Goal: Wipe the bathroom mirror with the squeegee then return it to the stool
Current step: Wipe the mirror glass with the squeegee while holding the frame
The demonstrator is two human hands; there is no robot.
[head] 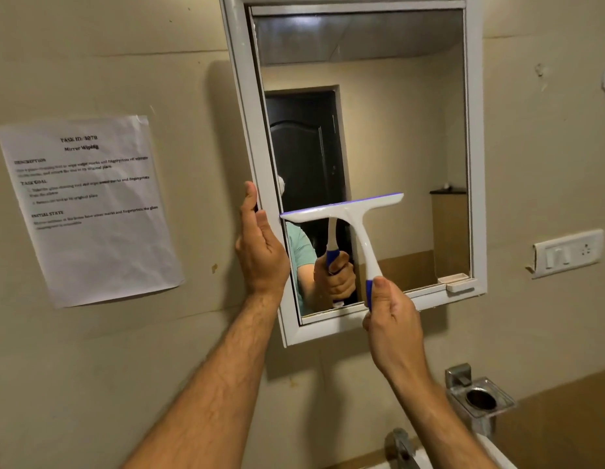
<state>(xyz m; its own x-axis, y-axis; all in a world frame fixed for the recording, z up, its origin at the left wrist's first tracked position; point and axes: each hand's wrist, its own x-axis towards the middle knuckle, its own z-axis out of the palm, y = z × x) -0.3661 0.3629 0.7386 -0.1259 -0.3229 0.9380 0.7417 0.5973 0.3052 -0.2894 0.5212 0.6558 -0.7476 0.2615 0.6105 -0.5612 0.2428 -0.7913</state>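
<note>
Holding the squeegee [341,211] by its blue-white handle, the right hand [392,313] is clamped on it, w/ the blade flat against the mirror [396,130] glass, lower-left part. Left hand [260,252] is spread, gripping nothing, resting on left edge of white mirror frame [242,96], just beside the blade's left end. Steel holder cup [480,399] at lower right looks empty.

Left hand [260,245] flat, fingers extended; right hand [392,313] apparently fisted, both arms raised.
</note>
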